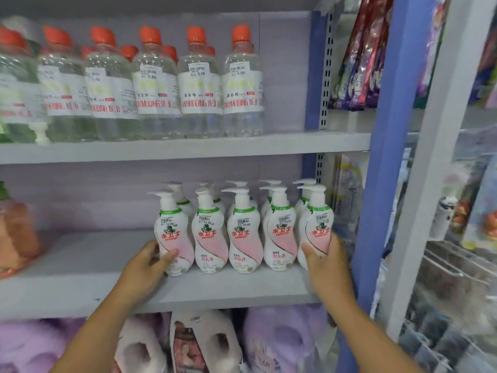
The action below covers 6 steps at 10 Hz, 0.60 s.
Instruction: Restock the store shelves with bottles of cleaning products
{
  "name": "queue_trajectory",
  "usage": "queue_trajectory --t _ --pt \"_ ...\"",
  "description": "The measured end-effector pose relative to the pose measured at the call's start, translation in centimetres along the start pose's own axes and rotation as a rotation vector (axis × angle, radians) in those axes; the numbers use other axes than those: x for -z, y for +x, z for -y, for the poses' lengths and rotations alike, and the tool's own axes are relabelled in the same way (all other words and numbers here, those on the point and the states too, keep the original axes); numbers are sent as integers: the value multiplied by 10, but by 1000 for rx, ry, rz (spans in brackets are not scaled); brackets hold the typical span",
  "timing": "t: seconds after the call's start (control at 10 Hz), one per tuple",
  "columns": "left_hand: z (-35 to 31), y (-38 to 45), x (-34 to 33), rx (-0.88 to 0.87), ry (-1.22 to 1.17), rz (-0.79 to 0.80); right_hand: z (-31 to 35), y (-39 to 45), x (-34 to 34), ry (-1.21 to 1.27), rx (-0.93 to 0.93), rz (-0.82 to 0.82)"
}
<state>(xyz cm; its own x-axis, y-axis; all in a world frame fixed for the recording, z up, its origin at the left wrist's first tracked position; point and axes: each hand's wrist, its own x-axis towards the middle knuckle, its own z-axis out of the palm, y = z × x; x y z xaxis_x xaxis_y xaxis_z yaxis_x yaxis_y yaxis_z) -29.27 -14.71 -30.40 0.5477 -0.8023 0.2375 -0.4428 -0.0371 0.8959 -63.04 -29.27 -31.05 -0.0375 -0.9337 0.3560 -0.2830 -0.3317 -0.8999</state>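
Note:
White and pink pump bottles stand in rows on the middle shelf (80, 270), with several in the front row. My left hand (146, 267) grips the lower body of the leftmost front bottle (173, 232). The rightmost front bottle (317, 224) is held low down by my right hand (326, 267), close to the blue upright. Between them the middle front bottle (244, 232) and its two neighbours stand untouched. More pump bottles stand behind the front row, partly hidden.
Clear bottles with orange caps (199, 84) fill the upper shelf. An orange jug (16, 232) stands at the middle shelf's left end. Purple and white jugs (279, 343) sit below. A blue post (382, 157) bounds the shelf; hanging packets (360, 57) lie beyond.

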Motion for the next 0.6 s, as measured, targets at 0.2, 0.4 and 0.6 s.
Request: queue_trajectory --t 0.2,0.4,0.6 --pt "-20 -10 -19 100 -124 -155 -5 1 -2 -57 18 -16" --pt "-38 -28 -24 97 14 -216 -1 -14 -2 -214 80 -38" --pt "-43 -35 -5 219 147 -54 28 -34 0 -251 -64 17"
